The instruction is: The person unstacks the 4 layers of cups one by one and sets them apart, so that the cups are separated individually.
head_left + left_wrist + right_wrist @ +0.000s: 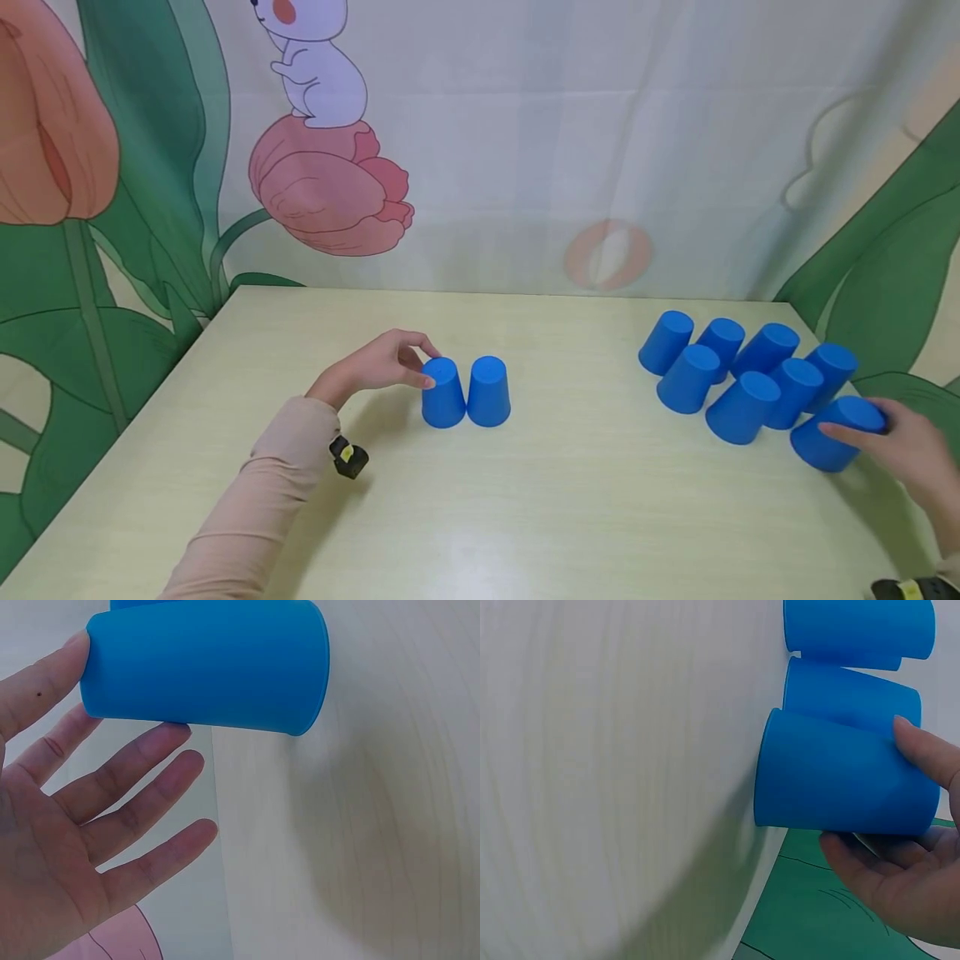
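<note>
Two upside-down blue cups stand side by side left of the table's middle. My left hand (386, 363) pinches the left blue cup (444, 394) near its upturned base with thumb and index finger. In the left wrist view the other fingers spread beside this cup (202, 667). The right blue cup (488, 392) of the pair is right next to it. At the table's right side my right hand (911, 446) grips the nearest blue cup (825, 437) of a cluster. The right wrist view shows the thumb on one side of that cup (840, 776) and fingers on the other.
Several more upside-down blue cups (738, 408) crowd together beside my right hand, toward the back right of the pale wooden table (480, 517). A printed curtain (510, 150) hangs behind the table's far edge.
</note>
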Demonstrator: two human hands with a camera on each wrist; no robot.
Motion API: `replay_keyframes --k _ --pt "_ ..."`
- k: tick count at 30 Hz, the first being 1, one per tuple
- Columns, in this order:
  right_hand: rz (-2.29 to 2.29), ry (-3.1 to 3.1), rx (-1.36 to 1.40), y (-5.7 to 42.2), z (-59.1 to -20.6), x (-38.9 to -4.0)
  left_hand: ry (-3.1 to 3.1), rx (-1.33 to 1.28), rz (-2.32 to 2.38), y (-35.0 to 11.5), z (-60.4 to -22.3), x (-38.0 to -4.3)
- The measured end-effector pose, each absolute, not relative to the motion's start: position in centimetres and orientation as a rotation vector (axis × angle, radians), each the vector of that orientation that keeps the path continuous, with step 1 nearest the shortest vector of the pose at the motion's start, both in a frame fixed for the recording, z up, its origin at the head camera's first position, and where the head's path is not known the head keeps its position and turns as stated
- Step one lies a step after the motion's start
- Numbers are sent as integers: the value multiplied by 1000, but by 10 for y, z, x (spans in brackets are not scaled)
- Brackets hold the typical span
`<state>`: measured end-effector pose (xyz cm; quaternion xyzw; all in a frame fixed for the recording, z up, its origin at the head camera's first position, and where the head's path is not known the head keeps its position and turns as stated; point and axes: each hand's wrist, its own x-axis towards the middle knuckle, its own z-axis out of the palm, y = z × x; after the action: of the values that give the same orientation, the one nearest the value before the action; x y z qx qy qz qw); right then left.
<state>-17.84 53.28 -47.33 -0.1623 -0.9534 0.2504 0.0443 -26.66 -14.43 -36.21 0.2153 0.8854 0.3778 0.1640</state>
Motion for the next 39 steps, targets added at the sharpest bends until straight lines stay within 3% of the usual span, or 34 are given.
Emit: replay_keyframes --k 4,11,16,24,32,39 --pt "779 -2897 -519 523 -467 -175 2524 606 1079 -144 -362 -267" --pt "836 -2725 -604 420 -375 -137 2529 600 1078 -144 -361 -266" --pt "820 -2694 -517 376 -346 -131 2533 587 1078 -144 -361 -266" --pt "960 -2691 -206 335 -343 -141 2534 583 1083 -142 -362 -264" --pt "1060 -2707 -67 299 -344 -159 2534 590 1082 -143 -363 -264" --pt "1057 -2717 -22 295 -384 -198 2536 589 1089 -144 -362 -263"
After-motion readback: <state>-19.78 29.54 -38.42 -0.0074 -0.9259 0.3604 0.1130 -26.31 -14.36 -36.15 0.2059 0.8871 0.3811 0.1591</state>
